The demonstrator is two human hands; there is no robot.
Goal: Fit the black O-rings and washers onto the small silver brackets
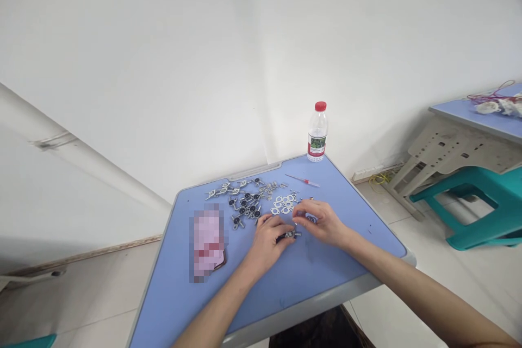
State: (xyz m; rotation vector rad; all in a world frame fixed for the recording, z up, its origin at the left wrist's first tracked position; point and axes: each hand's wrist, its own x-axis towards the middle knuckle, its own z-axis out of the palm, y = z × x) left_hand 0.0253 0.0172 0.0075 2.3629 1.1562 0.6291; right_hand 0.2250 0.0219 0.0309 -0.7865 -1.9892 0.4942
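My left hand [269,239] is closed around a small metal fitting [290,234] held low over the blue table; part of the fitting is hidden by the fingers. Just above it, my right hand [318,219] pinches at thumb and forefinger, and whatever is between the tips is too small to name. Beyond my hands lie several flat pale gasket-like plates [283,202]. To their left is a spread of metal fittings with black round centres [246,204]. Small metal pieces [269,189] lie behind the plates, and dark rings [312,219] show partly beside my right hand.
A bottle with a red cap [317,136] stands at the table's far right corner. A thin screwdriver [302,180] lies in front of it. A blurred pink object [207,236] rests on the left. A teal stool [477,201] and another desk [485,114] stand at right.
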